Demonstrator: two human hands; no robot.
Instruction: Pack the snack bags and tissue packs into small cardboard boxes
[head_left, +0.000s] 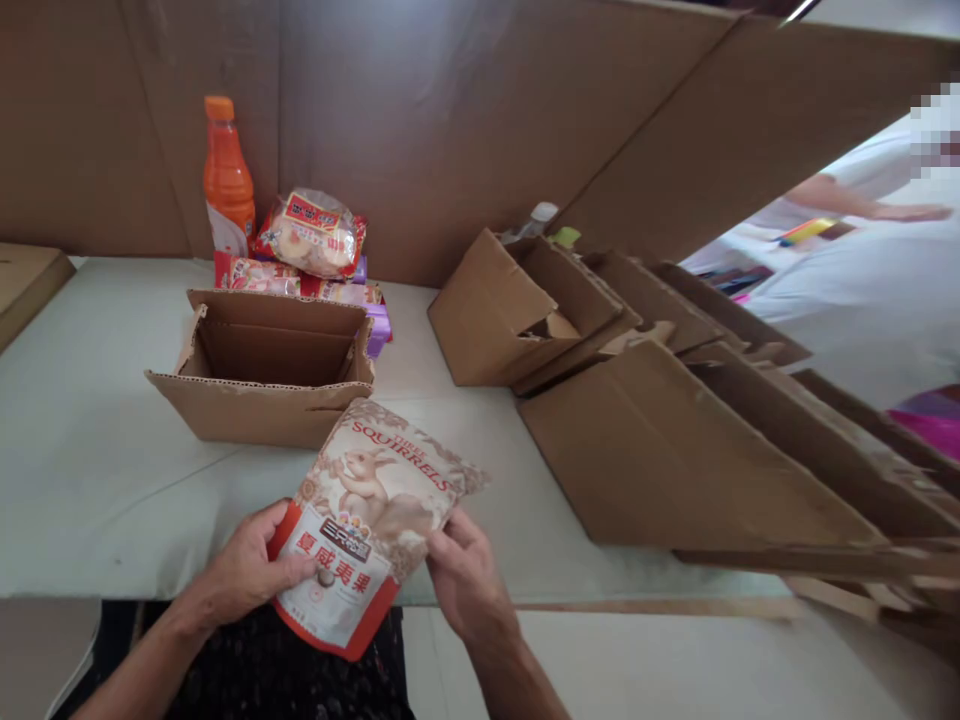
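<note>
A Three Squirrels nut bag (367, 510), white and brown with a red lower edge, is held tilted over the table's front edge. On its lower left side my left hand (251, 565) grips it, thumb on the front. The bag's right edge is pinched by my right hand (466, 570); the fingers behind the bag are hidden. Just beyond the bag stands an open cardboard box (255, 408), its visible inside bare. Behind that box are a clear-and-red snack pack (315, 235), other red and purple packs (262, 275), and an orange drink bottle (229, 185).
Several open cardboard boxes (675, 450) crowd the right of the table (97, 430). A tall cardboard wall (420, 130) closes off the back. Another flat box (26, 285) lies at the left edge. Beyond the wall, at right, a person's arm (847, 195) reaches out.
</note>
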